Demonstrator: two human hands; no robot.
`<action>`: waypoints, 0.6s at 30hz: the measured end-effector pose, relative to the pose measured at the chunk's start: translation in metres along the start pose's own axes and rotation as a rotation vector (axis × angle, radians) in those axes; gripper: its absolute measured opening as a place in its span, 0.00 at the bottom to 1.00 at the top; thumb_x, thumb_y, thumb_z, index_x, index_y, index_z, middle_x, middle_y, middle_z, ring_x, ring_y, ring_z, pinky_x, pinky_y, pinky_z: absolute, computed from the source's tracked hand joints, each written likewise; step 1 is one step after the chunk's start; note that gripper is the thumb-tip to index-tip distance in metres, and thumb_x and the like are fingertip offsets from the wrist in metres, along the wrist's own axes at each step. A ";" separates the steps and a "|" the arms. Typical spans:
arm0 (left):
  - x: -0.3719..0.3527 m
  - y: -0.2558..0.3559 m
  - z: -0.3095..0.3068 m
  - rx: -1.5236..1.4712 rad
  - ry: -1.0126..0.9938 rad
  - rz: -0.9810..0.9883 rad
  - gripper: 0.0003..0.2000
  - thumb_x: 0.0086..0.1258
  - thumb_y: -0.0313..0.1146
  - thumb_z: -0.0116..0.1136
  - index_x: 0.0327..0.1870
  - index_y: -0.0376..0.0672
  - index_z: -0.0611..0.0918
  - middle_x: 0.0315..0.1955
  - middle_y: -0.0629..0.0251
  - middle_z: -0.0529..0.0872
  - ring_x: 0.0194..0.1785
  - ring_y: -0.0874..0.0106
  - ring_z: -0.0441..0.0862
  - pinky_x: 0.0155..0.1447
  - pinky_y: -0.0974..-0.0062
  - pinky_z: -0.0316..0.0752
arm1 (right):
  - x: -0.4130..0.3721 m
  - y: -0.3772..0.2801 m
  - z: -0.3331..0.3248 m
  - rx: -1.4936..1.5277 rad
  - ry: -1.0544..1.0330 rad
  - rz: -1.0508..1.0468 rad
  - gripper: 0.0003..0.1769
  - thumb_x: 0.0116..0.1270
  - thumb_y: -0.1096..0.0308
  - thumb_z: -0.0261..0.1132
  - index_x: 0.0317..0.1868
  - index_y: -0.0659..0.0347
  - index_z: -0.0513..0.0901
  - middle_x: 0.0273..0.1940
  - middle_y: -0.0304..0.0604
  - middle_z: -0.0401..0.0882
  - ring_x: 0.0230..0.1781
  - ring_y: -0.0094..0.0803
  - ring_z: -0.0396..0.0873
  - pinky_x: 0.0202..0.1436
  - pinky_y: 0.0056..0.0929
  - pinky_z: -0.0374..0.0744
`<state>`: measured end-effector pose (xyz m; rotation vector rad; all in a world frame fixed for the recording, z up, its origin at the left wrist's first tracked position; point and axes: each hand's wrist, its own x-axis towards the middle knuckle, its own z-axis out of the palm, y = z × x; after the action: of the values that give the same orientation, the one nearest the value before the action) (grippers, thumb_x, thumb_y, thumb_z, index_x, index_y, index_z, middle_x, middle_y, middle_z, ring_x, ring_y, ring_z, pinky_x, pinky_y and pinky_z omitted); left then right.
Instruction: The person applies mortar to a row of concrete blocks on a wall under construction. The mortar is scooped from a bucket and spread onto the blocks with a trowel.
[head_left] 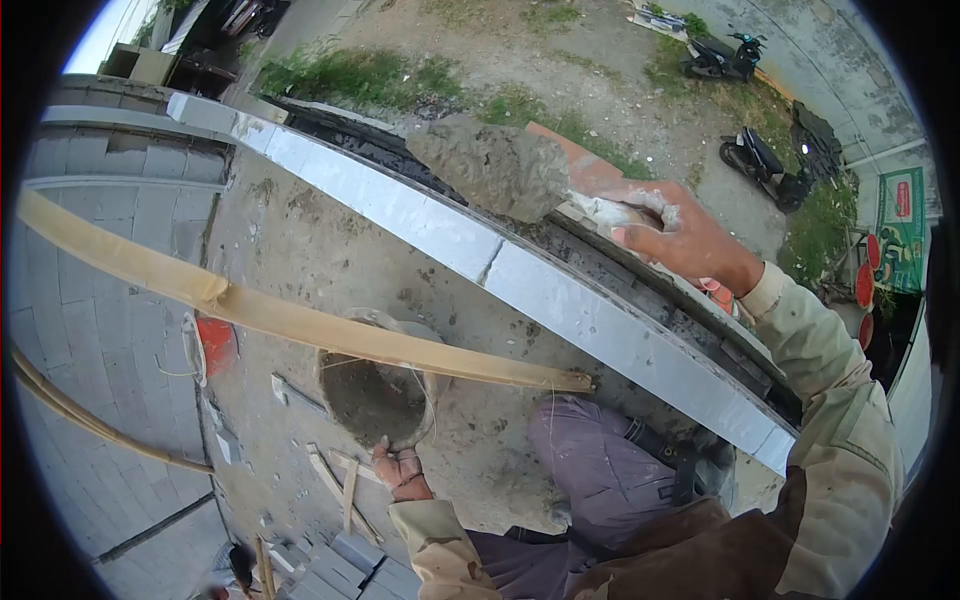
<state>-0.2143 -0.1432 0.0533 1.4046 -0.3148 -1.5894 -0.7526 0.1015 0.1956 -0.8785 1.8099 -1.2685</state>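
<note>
My right hand (670,228), dusted with white, is closed on the handle of a trowel. A thick lump of grey mortar (495,165) lies on the trowel's blade, above the far side of a long wall of pale blocks (400,212). Lower down, my left hand (398,468) has its fingers curled at the lower rim of a round bucket (430,425). Dark grey mortar (375,398) shows inside the bucket. A bamboo pole (330,328) crosses over the bucket's upper part.
A red container (215,347) stands left of the bucket. Wood strips (348,495) and grey blocks (345,570) lie below it. Another block wall (120,290) rises at the left. Two motorbikes (725,60) are parked beyond the wall. My knee is near the pole's end.
</note>
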 end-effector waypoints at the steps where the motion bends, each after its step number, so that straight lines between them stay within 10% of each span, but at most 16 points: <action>1: 0.013 0.000 0.014 0.031 -0.004 -0.005 0.25 0.63 0.21 0.55 0.65 0.35 0.76 0.62 0.49 0.80 0.68 0.49 0.76 0.74 0.38 0.69 | 0.018 0.017 -0.016 -0.134 0.082 -0.025 0.28 0.68 0.64 0.69 0.65 0.69 0.78 0.42 0.43 0.82 0.38 0.25 0.79 0.38 0.25 0.79; 5: 0.068 0.018 0.057 0.008 0.173 -0.005 0.19 0.77 0.33 0.51 0.64 0.38 0.80 0.61 0.50 0.83 0.62 0.48 0.81 0.67 0.42 0.75 | 0.078 0.121 -0.030 -0.300 0.351 -0.079 0.24 0.65 0.67 0.69 0.59 0.69 0.81 0.40 0.48 0.84 0.32 0.31 0.82 0.35 0.34 0.79; 6: 0.074 0.020 0.062 0.029 0.179 0.002 0.19 0.77 0.33 0.51 0.64 0.38 0.80 0.61 0.50 0.83 0.62 0.48 0.81 0.67 0.42 0.75 | 0.092 0.150 -0.027 -0.077 0.275 0.234 0.26 0.64 0.67 0.69 0.61 0.69 0.79 0.40 0.49 0.84 0.33 0.31 0.82 0.35 0.34 0.79; 7: 0.097 0.023 0.087 0.321 0.191 0.096 0.19 0.77 0.35 0.51 0.64 0.38 0.80 0.60 0.48 0.83 0.61 0.47 0.81 0.65 0.44 0.76 | 0.107 0.169 -0.024 0.146 0.188 0.535 0.28 0.64 0.68 0.70 0.63 0.69 0.78 0.41 0.49 0.83 0.33 0.31 0.82 0.35 0.33 0.79; 13: 0.147 0.100 0.061 2.023 0.222 0.650 0.24 0.77 0.46 0.51 0.63 0.36 0.80 0.54 0.37 0.84 0.56 0.40 0.82 0.56 0.54 0.79 | 0.162 0.245 0.036 0.743 0.089 0.463 0.31 0.64 0.75 0.69 0.67 0.66 0.71 0.38 0.44 0.80 0.26 0.29 0.78 0.26 0.30 0.77; 14: 0.084 0.071 0.105 2.508 0.147 0.862 0.23 0.69 0.43 0.63 0.56 0.33 0.82 0.51 0.42 0.86 0.52 0.45 0.85 0.53 0.56 0.83 | 0.170 0.251 0.047 0.856 0.081 0.477 0.27 0.64 0.78 0.68 0.63 0.66 0.73 0.37 0.43 0.80 0.26 0.27 0.77 0.25 0.30 0.77; 15: 0.087 0.050 0.114 2.511 0.162 0.856 0.23 0.69 0.43 0.63 0.56 0.33 0.82 0.51 0.42 0.86 0.52 0.45 0.85 0.53 0.56 0.83 | 0.180 0.266 0.058 0.859 0.069 0.478 0.27 0.64 0.78 0.68 0.63 0.66 0.73 0.37 0.43 0.80 0.26 0.27 0.77 0.25 0.30 0.77; 17: 0.099 0.030 0.119 1.136 0.592 0.514 0.30 0.72 0.50 0.60 0.58 0.26 0.78 0.53 0.39 0.85 0.52 0.44 0.85 0.56 0.55 0.83 | 0.198 0.300 0.083 1.017 0.137 0.550 0.25 0.66 0.75 0.67 0.64 0.62 0.74 0.34 0.43 0.79 0.21 0.28 0.75 0.22 0.31 0.75; 18: 0.118 0.041 0.095 1.295 0.631 0.468 0.37 0.74 0.57 0.58 0.63 0.22 0.74 0.56 0.40 0.83 0.53 0.47 0.85 0.58 0.57 0.83 | 0.206 0.312 0.089 1.016 0.123 0.553 0.25 0.66 0.75 0.67 0.64 0.62 0.74 0.34 0.43 0.79 0.21 0.28 0.75 0.22 0.31 0.75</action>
<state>-0.2641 -0.2908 0.0379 2.4175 -1.3006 -0.3694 -0.8125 -0.0279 -0.1611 0.2481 1.0912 -1.5881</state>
